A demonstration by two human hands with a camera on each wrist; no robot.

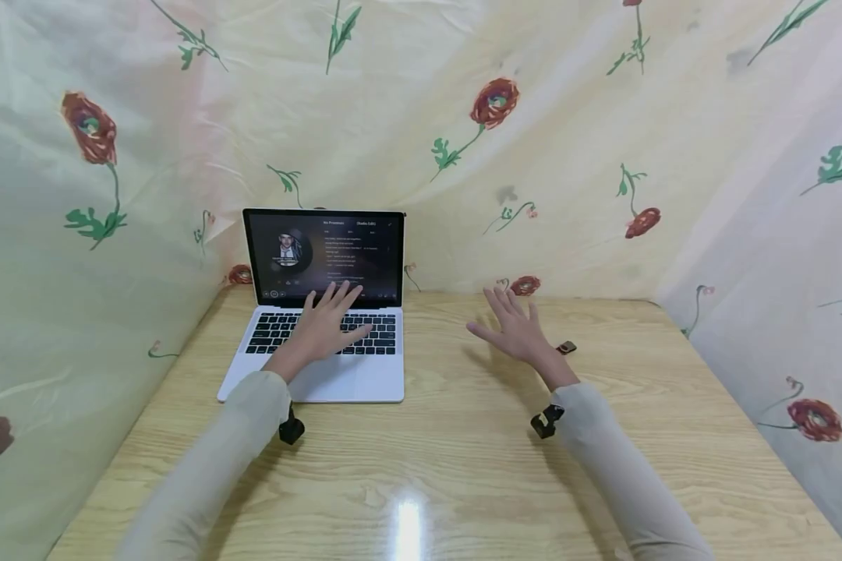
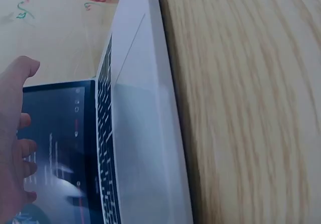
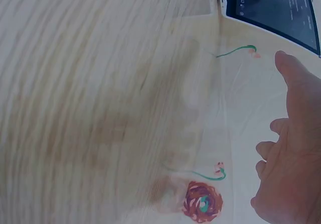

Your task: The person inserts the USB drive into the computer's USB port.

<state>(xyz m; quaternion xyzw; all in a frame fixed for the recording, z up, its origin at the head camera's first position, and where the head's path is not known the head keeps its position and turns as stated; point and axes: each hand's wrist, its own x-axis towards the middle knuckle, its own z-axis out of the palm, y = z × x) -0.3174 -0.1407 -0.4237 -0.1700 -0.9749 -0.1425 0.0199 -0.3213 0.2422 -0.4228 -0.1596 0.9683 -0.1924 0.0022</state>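
Note:
A silver laptop (image 1: 365, 382) stands unfolded on the wooden table, its lit screen (image 1: 354, 265) showing a dark music page with lines of text. Over its black keyboard (image 1: 379, 335) hovers my left hand (image 1: 320, 326), palm down with fingers spread. In the left wrist view a gap shows between the left hand (image 2: 12, 148) and the laptop's palm rest (image 2: 143, 128). My right hand (image 1: 515, 327) is held above the table to the right of the laptop, fingers spread and holding nothing. The right wrist view shows the right hand (image 3: 296, 148) raised off the surface, its shadow below.
A small dark object (image 1: 566, 347) lies on the table (image 1: 456, 467) just beyond the right wrist; its kind is unclear. Flower-printed cloth (image 1: 575, 140) hangs behind the table and along both sides. Each sleeve carries a black wrist mount (image 1: 291, 430).

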